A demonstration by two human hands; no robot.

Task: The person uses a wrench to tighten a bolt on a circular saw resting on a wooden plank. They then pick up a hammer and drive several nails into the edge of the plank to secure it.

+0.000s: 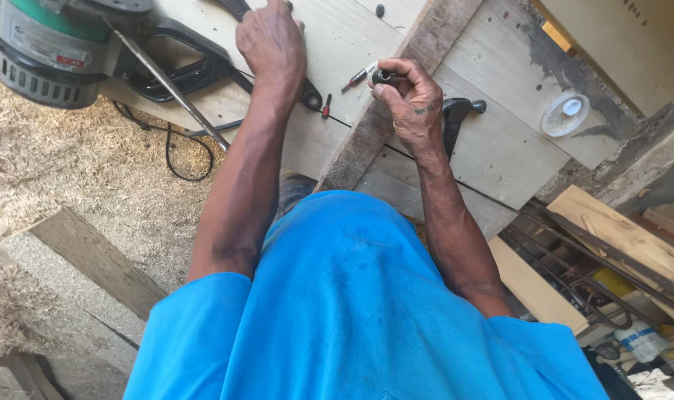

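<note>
My right hand (409, 100) is closed around a small dark cylindrical tool piece (385, 75) held over a weathered wooden batten (366, 141). My left hand (272, 41) rests palm-down on the pale wooden board (337, 37), near its far edge; whether it holds anything is hidden. Two small red-handled bits (354, 78) lie on the board between my hands. A dark pistol-shaped tool (455, 118) lies just right of my right wrist.
A green and grey power saw (48, 44) with a black handle and cord sits at the top left beside sawdust (78, 170). A round white lid (565, 112) lies on the board at right. Wood offcuts, metal rods and a bottle (640, 339) crowd the lower right.
</note>
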